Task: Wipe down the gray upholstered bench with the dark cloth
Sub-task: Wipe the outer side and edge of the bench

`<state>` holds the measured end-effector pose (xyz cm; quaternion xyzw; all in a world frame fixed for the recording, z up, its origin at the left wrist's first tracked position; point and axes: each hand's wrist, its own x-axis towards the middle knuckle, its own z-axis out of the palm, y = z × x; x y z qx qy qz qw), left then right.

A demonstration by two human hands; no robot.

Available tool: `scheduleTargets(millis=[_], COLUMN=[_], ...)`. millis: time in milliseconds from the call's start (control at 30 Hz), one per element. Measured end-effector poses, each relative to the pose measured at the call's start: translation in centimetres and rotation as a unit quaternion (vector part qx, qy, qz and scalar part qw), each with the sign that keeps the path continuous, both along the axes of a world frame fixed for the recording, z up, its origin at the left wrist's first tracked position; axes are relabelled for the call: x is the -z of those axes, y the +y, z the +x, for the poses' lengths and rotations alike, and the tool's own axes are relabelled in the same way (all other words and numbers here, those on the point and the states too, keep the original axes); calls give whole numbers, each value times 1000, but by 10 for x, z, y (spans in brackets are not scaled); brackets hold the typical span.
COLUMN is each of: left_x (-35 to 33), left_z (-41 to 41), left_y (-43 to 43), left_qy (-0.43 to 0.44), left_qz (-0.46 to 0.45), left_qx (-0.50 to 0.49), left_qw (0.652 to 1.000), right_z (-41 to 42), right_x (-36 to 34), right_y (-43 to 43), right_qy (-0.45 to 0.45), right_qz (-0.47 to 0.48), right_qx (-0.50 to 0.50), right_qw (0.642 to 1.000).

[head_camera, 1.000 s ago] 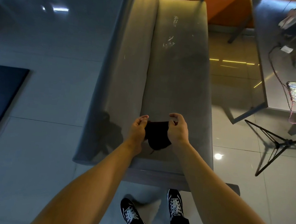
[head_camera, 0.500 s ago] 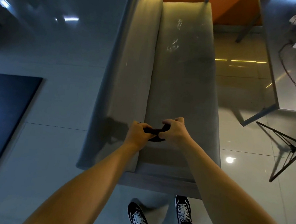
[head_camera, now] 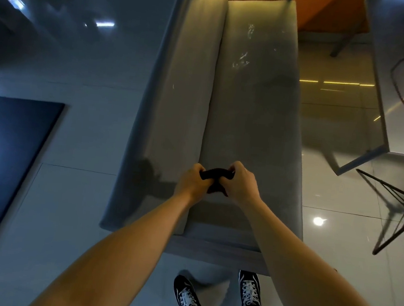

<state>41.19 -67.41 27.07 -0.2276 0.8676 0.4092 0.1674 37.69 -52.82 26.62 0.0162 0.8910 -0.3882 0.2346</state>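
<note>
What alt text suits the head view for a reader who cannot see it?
Seen from above, a person's left hand and right hand together grip a bunched dark cloth over the near end of a gray upholstered bench. Whitish smudges mark it farther along; a tripod stands on the glossy tile floor to the right.

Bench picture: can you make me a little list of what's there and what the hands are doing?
bench: gray upholstered bench, stretching away from the person
cloth: dark cloth, bunched up over the seat's near end
hands: left hand and right hand each grip one side of the cloth
marks: whitish smudges near the seat's far end
floor: black sneakers, tripod
</note>
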Motion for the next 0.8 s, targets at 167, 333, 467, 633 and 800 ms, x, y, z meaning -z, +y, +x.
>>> scheduleTargets(millis=[167,333,467,633,800], left_x=[30,14,17,25,-6], left_z=[5,21,41,57,26], left_y=[-1,-13,-35,-85,-124], left_qy=[7,11,-35,148,170], left_qz=[166,198,182,-208,-401], left_qx=[-187,-176,-91,121,24], left_qw=[968,964,978,959,900], right_z=[13,32,47,53,38], right_x=[3,28,49,83,75], right_y=[-23,-37,-64,-92,-132], right_qy=[-187,-299,-342,-283,-244], right_qz=[-260,-441,-416,-347,-435], right_qx=[213,246,232,371,328], right_qw=[923,810,810,814,803])
